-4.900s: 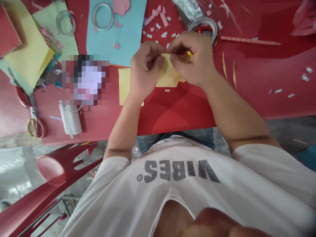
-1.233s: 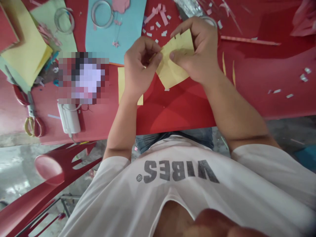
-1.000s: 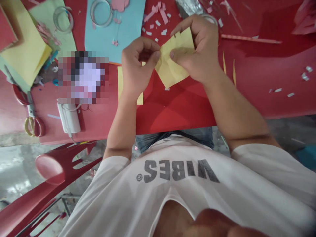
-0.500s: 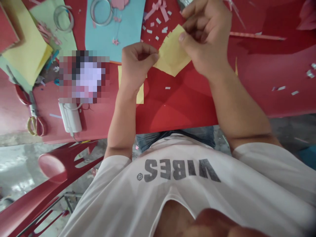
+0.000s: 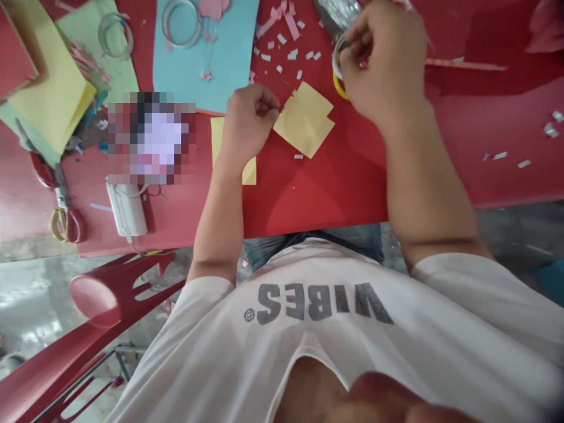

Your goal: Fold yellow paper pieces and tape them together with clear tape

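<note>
A yellow paper piece with a notch in its right side and small cuts along its upper left edge is over the red table. My left hand is closed in a pinch at the paper's left edge. Farther right, my right hand has its fingers curled at a white and yellow ring-shaped thing. My fingers partly cover that thing, so its exact kind is hidden. Another yellow paper lies partly under my left forearm.
Blue paper holds a tape roll. White scraps and pink strips lie beyond the yellow piece. Scissors and a white device are left, near a pixelated patch. A pink pencil lies right.
My right hand has let go of the yellow paper and moved right to the ring-shaped thing. The paper has come down toward me, with its right notch now showing.
</note>
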A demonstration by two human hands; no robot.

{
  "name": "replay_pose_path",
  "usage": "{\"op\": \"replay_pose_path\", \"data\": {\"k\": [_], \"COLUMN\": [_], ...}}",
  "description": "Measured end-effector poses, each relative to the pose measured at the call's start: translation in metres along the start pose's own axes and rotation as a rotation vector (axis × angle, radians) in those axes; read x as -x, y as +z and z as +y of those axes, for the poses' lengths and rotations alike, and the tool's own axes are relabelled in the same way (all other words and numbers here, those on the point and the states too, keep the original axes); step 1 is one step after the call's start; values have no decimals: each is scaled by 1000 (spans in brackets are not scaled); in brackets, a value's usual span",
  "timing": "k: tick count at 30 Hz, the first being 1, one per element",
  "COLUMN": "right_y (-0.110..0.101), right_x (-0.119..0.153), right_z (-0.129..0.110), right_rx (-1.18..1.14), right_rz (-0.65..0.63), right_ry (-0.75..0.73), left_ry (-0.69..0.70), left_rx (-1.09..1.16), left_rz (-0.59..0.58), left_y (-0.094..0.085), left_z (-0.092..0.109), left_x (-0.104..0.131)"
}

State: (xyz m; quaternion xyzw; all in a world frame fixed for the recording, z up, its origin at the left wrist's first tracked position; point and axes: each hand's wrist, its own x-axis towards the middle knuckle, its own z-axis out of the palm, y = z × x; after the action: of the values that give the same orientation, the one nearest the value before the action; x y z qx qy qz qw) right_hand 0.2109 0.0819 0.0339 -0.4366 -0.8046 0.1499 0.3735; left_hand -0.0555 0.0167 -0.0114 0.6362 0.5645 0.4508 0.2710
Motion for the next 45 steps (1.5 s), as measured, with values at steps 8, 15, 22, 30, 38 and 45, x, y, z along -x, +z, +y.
{"op": "replay_pose_path", "data": {"k": [8, 15, 22, 30, 38, 45], "right_y": [-15, -3, 15, 35, 46, 47], "right_x": [-5, -6, 12, 21, 27, 29], "right_z": [24, 17, -30, -32, -34, -38], "right_rx": [385, 186, -182, -97, -170, -210], "right_rz": [-307, -109, -109, -47, 0, -8], "right_ry": [123, -33, -91, -77, -212, -281], "left_ry": [54, 70, 190, 285, 356, 281], "left_rx": [41, 212, 282, 138, 232, 307], "left_rz": [174, 212, 30, 75, 220, 211], "left_y": [-10, 7, 24, 25, 28, 27], "left_z": [15, 21, 54, 52, 65, 70], "left_x": [0, -2, 10, 15, 21, 17]}}
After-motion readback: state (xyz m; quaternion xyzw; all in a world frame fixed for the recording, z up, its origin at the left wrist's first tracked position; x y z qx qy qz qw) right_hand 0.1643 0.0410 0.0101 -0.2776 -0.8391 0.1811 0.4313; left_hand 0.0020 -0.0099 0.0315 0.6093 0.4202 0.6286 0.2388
